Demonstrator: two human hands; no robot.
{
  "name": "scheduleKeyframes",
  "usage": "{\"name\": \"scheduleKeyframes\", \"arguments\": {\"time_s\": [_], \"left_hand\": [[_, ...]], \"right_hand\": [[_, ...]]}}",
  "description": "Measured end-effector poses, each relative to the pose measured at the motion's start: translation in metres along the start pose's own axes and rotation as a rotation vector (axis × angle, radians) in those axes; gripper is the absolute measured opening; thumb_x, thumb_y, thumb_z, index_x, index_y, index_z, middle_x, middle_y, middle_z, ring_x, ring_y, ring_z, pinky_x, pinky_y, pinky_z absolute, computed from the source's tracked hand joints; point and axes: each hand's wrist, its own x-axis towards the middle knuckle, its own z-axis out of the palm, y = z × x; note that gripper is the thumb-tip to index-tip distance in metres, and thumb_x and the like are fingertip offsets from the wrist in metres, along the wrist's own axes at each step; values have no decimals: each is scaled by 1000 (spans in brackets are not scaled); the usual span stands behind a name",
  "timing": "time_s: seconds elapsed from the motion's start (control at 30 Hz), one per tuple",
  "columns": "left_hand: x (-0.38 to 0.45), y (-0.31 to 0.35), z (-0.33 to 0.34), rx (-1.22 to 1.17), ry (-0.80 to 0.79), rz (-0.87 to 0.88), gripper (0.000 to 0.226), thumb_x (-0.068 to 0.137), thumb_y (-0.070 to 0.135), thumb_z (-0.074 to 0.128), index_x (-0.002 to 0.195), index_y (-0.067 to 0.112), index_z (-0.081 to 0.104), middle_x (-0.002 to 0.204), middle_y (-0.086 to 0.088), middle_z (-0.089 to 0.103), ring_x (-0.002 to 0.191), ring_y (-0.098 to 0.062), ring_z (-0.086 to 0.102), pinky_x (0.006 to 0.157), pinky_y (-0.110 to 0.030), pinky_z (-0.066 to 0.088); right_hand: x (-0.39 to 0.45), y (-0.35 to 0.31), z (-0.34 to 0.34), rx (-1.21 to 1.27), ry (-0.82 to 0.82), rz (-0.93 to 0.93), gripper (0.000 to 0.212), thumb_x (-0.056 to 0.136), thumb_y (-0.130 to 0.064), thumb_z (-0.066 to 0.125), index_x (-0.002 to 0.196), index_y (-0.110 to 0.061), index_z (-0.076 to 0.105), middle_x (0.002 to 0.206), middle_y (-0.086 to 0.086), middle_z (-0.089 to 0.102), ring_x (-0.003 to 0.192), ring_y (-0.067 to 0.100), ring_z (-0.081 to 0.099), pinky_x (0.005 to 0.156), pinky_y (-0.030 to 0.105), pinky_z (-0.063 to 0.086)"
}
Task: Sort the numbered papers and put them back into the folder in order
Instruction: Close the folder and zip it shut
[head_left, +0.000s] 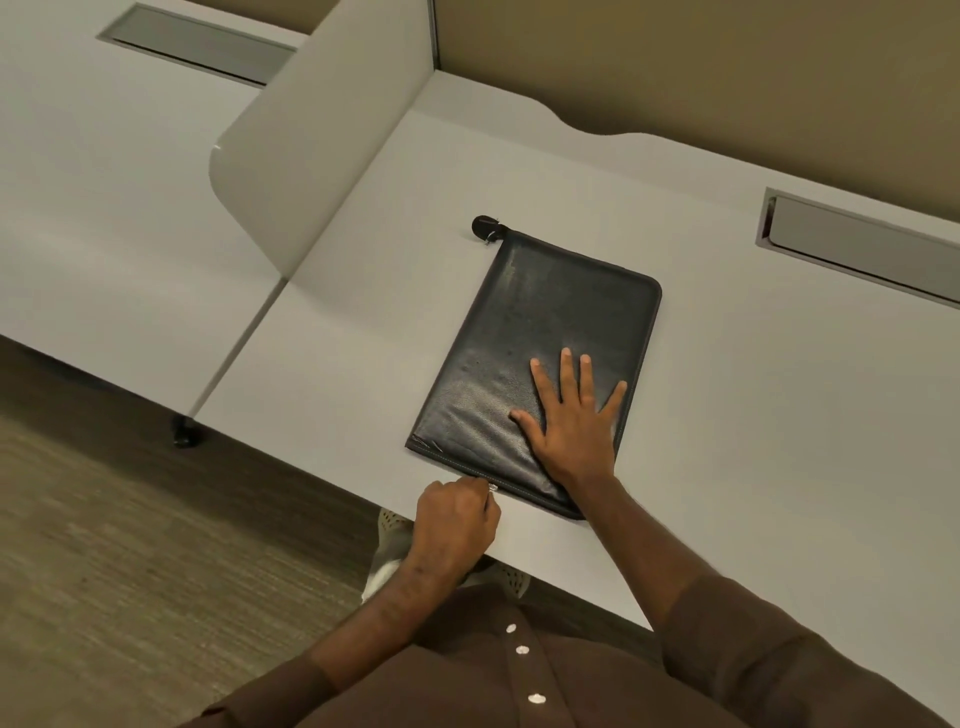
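Your right hand (571, 421) lies flat with fingers spread, pinning the folder (540, 338) to the bench (753, 415), while your left hand (457, 519) pinches its zipper pull (492, 487) closed-fisted.

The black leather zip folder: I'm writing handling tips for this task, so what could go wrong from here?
1. The left hand pinches the zipper pull at the near edge of the black leather zip folder; a hard tug could jam the zip.
2. Only the right hand, flat on the cover, steadies the folder, so it might slide on the smooth white desk.
3. The folder lies close to the desk's front edge; papers inside, unseen here, could spill to the floor.
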Motion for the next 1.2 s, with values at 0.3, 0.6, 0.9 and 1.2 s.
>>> {"name": "scheduleKeyframes", "arguments": {"time_s": [0.3,0.6,0.9,1.2], "left_hand": [[13,-79,-20,100,120,-144,23,85,21,77,67,16,62,58,2,57,48,-14,48,52,-34,46],[25,-123,-25,238,166,-192,83,83,67,57,143,11,46,160,-16,34,153,-35,20,122,-59,8],[26,-120,-26,186,187,-94,28,77,47,82,84,22,72,150,-11,50,150,-35,28,116,-71,14],[26,-117,-27,121,272,38,19,72,21,89,75,19,69,141,-8,59,148,-35,32,114,-74,13]], "right_hand": [[1,0,1,-8,-7,1,78,96,-78,12,161,-37,1,170,6,-5,156,30,-7,115,74,1],[0,-1,0,-14,1,-13,79,96,-78,10,162,-35,4,170,8,-2,156,31,-5,115,73,2],[-1,-1,1,-23,8,-12,79,96,-78,13,162,-35,5,170,9,-2,156,32,-5,116,72,2],[-1,-1,1,-26,18,-25,79,97,-77,16,162,-33,5,170,10,0,156,33,-3,118,69,2]]}}
